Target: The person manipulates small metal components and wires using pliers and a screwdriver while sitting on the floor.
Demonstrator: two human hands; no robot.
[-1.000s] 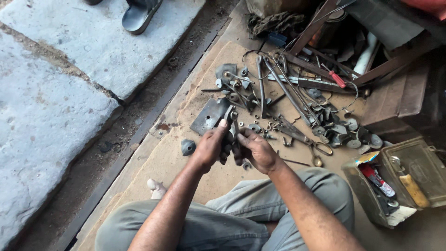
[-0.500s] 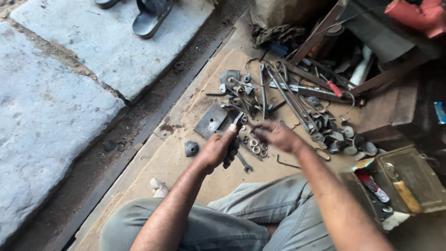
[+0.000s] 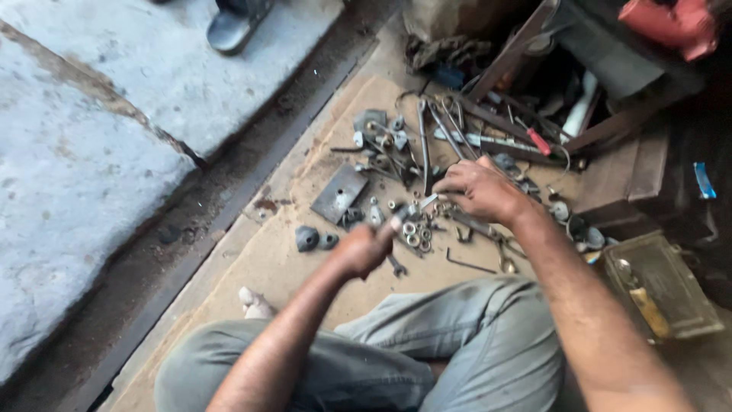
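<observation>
The left hand (image 3: pixel 364 248) is curled into a fist around a small metal piece (image 3: pixel 396 222) whose pale tip sticks out past the knuckles; what kind of part it is cannot be told through the blur. It hangs just above the brown board (image 3: pixel 274 263) that lies on the floor, right beside a cluster of nuts (image 3: pixel 415 234), of which about five or six silvery rings can be counted. The right hand (image 3: pixel 476 188) lies beyond and to the right of that cluster, palm down, fingers bent and reaching into the scattered metal; whether they pinch anything cannot be told. Left of the nuts lies one flat grey metal plate (image 3: pixel 340 193), set at a slant, and nearer the person from the plate sit two small dark rounded lumps (image 3: pixel 315 239) side by side. One small spanner (image 3: pixel 395 265) lies just below the nuts, and one thin bent rod (image 3: pixel 470 265) to their right. Behind the nuts spreads a heap of pliers and long tools (image 3: pixel 431 141), too tangled to count, with one red-handled tool (image 3: pixel 537 140) at its far right. Far right of the nuts stands one open olive metal box (image 3: pixel 663 286). One sandal (image 3: pixel 232 29) rests on the grey stone slabs (image 3: pixel 91 152) far to the upper left.
</observation>
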